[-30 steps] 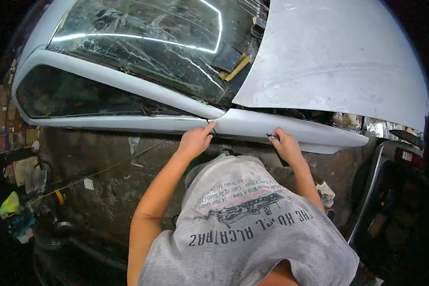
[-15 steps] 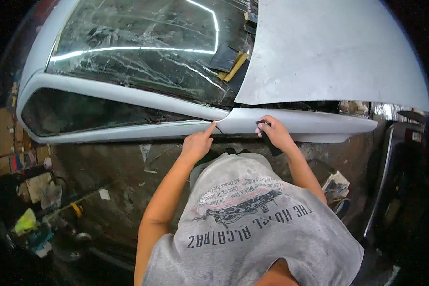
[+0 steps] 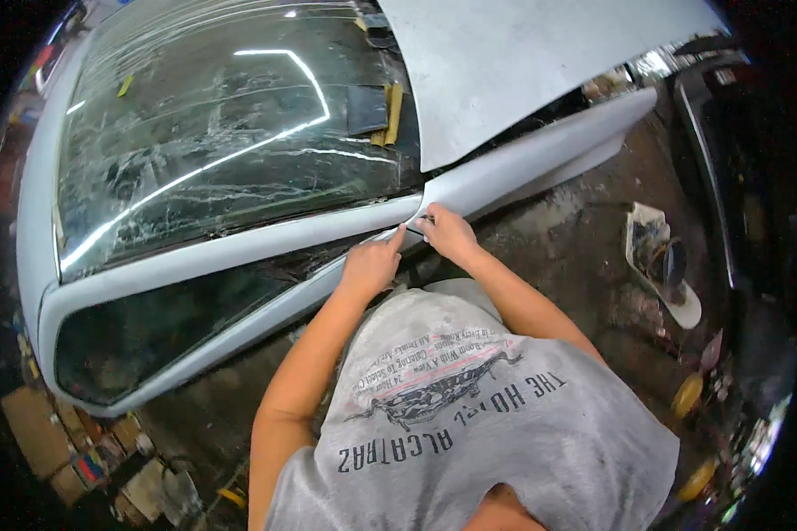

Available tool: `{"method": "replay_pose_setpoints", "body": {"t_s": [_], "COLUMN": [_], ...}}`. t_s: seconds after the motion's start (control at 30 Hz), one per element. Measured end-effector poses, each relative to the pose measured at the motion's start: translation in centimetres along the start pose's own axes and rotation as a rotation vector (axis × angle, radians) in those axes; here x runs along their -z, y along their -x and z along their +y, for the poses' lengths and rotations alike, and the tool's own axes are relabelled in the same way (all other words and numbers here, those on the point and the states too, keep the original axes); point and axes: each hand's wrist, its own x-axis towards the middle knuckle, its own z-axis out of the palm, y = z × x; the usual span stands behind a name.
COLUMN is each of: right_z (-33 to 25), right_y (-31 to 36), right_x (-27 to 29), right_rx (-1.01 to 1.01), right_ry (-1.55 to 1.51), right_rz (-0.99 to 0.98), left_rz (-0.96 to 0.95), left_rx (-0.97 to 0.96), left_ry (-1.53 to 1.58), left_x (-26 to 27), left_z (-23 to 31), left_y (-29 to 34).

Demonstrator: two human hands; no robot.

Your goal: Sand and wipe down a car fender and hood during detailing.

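Observation:
A pale grey car body lies before me, its front fender (image 3: 522, 164) meeting the window pillar (image 3: 301, 212) at a narrow seam. My left hand (image 3: 372, 265) points its index finger at the base of the pillar by this seam, fingertip touching the panel and nothing visible in its grasp. Close on the right, my right hand (image 3: 450, 235) has its fingers pinched on a thin black sheet (image 3: 415, 232) at the fender's rear edge. Most of the sheet is hidden by the fingers, so its kind cannot be made out.
Beyond the pillar spreads a streaked windshield (image 3: 204, 133), with a dark grey sheet (image 3: 366, 110) and yellow strips (image 3: 393, 111) at its right. A hood (image 3: 540, 62) covers the upper right. White and dark objects (image 3: 664, 265) lie on the floor at right; cardboard (image 3: 31, 434) sits lower left.
My right hand has moved left along the fender, bringing the black sheet beside my left fingertip. The left hand stays at the seam. The view has turned, so the car now slants.

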Motion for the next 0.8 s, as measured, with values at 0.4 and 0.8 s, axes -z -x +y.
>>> {"method": "replay_pose_setpoints", "body": {"t_s": [0.4,0.8], "right_z": [-0.8,-0.8], "right_y": [0.5,0.8], "right_x": [-4.0,-4.4], "right_rx": [-0.109,-0.097], "right_ry": [-0.093,-0.022], "right_rz": [0.32,0.277], "left_rz": [-0.072,-0.05], "left_rx": [-0.112,-0.157], "left_ry": [0.015,0.047], "left_x": [0.9,0.5], "left_z": [-2.4,-2.9], "left_y": [-0.4,-0.6]}}
